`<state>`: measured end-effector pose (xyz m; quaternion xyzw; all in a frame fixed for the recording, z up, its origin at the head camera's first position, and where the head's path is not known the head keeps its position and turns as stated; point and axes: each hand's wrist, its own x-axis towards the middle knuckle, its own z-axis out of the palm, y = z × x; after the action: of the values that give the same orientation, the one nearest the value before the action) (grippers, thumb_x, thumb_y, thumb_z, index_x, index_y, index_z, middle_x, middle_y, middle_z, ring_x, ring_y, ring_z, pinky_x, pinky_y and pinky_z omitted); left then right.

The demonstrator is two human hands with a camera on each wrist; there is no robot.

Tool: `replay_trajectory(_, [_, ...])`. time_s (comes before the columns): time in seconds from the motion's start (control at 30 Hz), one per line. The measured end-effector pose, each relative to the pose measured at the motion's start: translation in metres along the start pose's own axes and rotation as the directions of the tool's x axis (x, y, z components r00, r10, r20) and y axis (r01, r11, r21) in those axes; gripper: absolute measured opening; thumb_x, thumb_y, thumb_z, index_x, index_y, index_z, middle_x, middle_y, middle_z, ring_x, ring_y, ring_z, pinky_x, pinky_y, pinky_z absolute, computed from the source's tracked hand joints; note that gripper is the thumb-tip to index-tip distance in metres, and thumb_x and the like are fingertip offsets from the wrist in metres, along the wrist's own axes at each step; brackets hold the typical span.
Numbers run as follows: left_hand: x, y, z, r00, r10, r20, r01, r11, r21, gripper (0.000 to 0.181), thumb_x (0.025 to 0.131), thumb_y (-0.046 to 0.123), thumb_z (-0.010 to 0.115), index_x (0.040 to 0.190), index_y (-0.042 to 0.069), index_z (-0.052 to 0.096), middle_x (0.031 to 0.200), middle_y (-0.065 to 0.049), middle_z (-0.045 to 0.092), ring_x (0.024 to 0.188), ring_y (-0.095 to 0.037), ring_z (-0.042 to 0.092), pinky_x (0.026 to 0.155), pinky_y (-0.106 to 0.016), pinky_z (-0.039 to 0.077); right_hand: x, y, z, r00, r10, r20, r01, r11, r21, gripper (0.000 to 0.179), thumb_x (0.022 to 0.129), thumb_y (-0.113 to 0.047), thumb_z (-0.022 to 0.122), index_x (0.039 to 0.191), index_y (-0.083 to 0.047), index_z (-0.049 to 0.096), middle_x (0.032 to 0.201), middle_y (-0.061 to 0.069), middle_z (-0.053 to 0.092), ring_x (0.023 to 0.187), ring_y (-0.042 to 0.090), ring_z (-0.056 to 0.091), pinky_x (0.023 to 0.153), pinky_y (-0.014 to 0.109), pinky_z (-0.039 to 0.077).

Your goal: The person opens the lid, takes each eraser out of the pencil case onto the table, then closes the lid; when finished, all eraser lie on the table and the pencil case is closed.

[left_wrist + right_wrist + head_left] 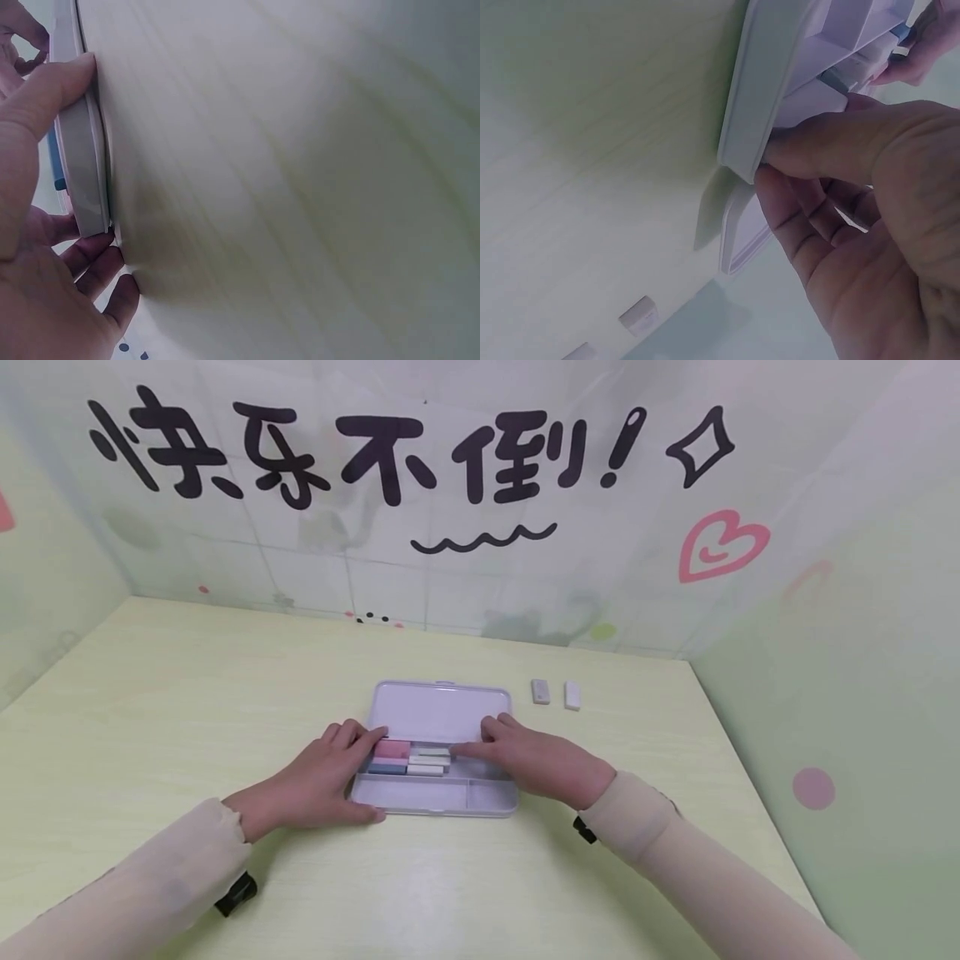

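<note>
A pale lilac pencil case [408, 793] lies open on the table, its lid [442, 710] folded back. Inside its middle compartment sit a pink block [392, 749], a blue block [387, 769] and several white eraser-like blocks [425, 770]. My left hand [318, 781] grips the left side of the case, thumb at the front corner and fingers near the hinge. From the right, my right hand [543, 760] holds the case's edge near the hinge, thumb [810, 146] against its wall. Its index finger extends into the compartment, the tip right at the white blocks.
Two small erasers, one greyish [540, 692] and one white [572, 696], lie on the table behind and right of the case. A printed back wall [465, 585] and a right side wall [840, 693] border the table [187, 693].
</note>
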<state>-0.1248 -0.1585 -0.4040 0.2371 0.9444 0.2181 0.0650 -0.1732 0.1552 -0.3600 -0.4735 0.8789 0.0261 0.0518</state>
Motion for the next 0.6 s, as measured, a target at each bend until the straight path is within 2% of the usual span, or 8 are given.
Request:
replay_trajectory(0.3, [0.0006, -0.0016, 0.0011, 1.0, 0.002, -0.005, -0.002, 1.0, 0.005, 0.106, 0.077, 0.052, 0.088, 0.156, -0.001, 0.042, 0.128, -0.01, 0.051, 0.113, -0.025, 0.045, 0.092, -0.04, 0.044, -0.0021, -0.0035, -0.0045, 1.0, -0.019, 0.002, 0.019, 0.997, -0.072, 0.065, 0.095, 0.011, 0.061, 0.144, -0.032, 0.059, 0.101, 0.002, 0.063, 0.09, 0.017, 0.049, 0.062, 0.019, 0.041])
replay_trajectory(0.6, [-0.0001, -0.0022, 0.0014, 1.0, 0.003, -0.008, -0.003, 1.0, 0.006, 0.105, 0.077, 0.052, 0.088, 0.155, -0.001, 0.042, 0.128, -0.01, 0.052, 0.112, -0.024, 0.045, 0.091, -0.04, 0.043, -0.0071, -0.0005, 0.0002, 0.997, -0.045, -0.062, 0.037, 0.991, -0.132, 0.066, 0.092, 0.012, 0.063, 0.144, -0.028, 0.058, 0.096, 0.001, 0.061, 0.087, 0.015, 0.051, 0.058, 0.017, 0.037])
